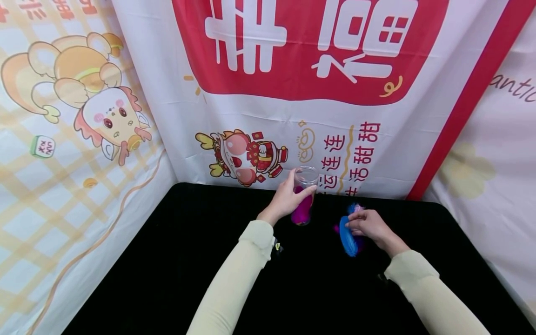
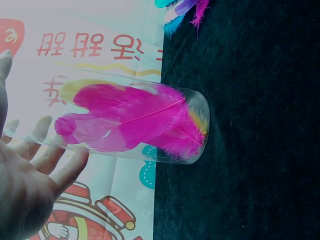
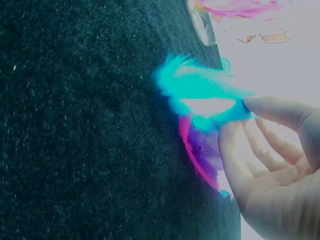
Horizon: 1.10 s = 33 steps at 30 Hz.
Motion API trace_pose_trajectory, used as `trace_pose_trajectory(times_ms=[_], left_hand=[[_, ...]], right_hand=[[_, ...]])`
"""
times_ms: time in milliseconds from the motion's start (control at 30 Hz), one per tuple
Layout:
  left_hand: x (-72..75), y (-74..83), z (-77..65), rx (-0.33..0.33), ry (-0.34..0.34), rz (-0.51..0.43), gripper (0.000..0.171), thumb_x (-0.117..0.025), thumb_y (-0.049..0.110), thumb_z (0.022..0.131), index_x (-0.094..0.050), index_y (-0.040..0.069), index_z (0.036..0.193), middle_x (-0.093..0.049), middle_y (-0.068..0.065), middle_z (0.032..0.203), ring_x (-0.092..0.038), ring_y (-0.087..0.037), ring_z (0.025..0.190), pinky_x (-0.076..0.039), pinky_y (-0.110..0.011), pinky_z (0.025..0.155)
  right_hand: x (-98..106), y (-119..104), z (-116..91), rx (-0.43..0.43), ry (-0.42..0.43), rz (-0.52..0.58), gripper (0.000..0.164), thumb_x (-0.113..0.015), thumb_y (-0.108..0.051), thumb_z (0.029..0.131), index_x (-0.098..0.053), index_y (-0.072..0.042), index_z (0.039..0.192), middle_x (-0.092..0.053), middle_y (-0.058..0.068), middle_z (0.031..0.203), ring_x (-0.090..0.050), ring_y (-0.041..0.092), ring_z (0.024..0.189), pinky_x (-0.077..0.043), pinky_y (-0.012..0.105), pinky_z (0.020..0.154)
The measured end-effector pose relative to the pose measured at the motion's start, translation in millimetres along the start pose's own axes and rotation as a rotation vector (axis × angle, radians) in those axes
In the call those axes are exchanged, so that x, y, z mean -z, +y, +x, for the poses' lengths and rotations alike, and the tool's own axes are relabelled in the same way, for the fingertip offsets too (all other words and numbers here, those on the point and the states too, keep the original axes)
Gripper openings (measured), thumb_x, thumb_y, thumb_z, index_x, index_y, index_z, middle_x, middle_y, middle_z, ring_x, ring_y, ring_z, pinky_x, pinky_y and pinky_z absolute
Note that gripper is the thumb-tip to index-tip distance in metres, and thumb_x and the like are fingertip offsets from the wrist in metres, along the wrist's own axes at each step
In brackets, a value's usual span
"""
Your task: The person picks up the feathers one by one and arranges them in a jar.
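Observation:
My left hand (image 1: pixel 286 199) holds a clear cylindrical jar (image 1: pixel 307 177) around its upper part, near the far edge of the black table. Inside lie magenta and yellow feathers (image 2: pixel 130 117), which show through the wall in the left wrist view. To the right, my right hand (image 1: pixel 370 226) pinches a bright blue feather (image 3: pixel 200 82) between thumb and fingers, just above the table. Behind that feather are a purple feather (image 3: pixel 206 147) and a thin magenta one (image 3: pixel 192 157), partly covered by the hand.
Black cloth covers the table (image 1: pixel 201 260). A white and red printed curtain (image 1: pixel 293 116) hangs right behind its far edge, and a patterned curtain (image 1: pixel 83 186) runs along the left. The loose feathers (image 1: pixel 356 208) lie close to the far edge, under the right hand.

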<state>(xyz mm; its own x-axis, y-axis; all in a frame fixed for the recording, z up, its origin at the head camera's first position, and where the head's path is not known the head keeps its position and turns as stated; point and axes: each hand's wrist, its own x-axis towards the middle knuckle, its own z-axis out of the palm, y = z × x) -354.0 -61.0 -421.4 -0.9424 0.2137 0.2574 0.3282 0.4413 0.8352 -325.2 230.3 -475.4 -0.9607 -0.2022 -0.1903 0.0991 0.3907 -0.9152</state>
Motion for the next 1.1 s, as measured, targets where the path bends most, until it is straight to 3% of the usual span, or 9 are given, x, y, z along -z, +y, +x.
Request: trace_pose_trajectory(times_ms=[300, 633, 900, 1100], left_hand=[[-0.3, -0.1, 1.1, -0.007, 0.003, 0.004, 0.083, -0.068, 0.058, 0.094, -0.032, 0.018, 0.156, -0.059, -0.007, 0.138, -0.056, -0.022, 0.131, -0.043, -0.041, 0.112], [0.3, 0.1, 0.9, -0.001, 0.002, 0.013, 0.084, -0.068, 0.059, 0.093, -0.031, 0.018, 0.157, -0.058, -0.008, 0.139, -0.056, -0.023, 0.131, -0.043, -0.041, 0.112], [0.8, 1.2, 0.5, 0.006, -0.006, 0.007, 0.084, -0.067, 0.059, 0.094, -0.03, 0.018, 0.157, -0.057, -0.009, 0.142, -0.056, -0.023, 0.131, -0.043, -0.041, 0.112], [1.0, 1.1, 0.2, 0.013, -0.014, 0.003, 0.083, -0.067, 0.059, 0.094, -0.03, 0.019, 0.157, -0.057, -0.008, 0.141, -0.056, -0.022, 0.131, -0.043, -0.042, 0.112]], right_hand=[[1.4, -6.3, 0.3, 0.032, -0.001, -0.038, 0.032, -0.07, -0.008, 0.097, -0.066, 0.011, 0.123, -0.063, 0.023, 0.125, -0.072, 0.016, 0.09, -0.061, 0.032, 0.079], [8.3, -17.5, -2.8, 0.039, -0.006, 0.024, 0.029, -0.07, -0.007, 0.097, -0.067, 0.012, 0.119, -0.072, 0.008, 0.094, -0.069, 0.013, 0.076, -0.058, 0.033, 0.067], [11.2, -25.0, -1.8, 0.057, -0.001, 0.088, 0.031, -0.066, -0.005, 0.099, -0.059, 0.016, 0.121, -0.075, 0.007, 0.097, -0.074, 0.017, 0.084, -0.061, 0.04, 0.086], [13.2, -33.7, -2.0, 0.092, -0.019, 0.122, 0.032, -0.064, -0.003, 0.099, -0.058, 0.019, 0.121, -0.075, 0.009, 0.096, -0.075, 0.018, 0.085, -0.061, 0.038, 0.085]])
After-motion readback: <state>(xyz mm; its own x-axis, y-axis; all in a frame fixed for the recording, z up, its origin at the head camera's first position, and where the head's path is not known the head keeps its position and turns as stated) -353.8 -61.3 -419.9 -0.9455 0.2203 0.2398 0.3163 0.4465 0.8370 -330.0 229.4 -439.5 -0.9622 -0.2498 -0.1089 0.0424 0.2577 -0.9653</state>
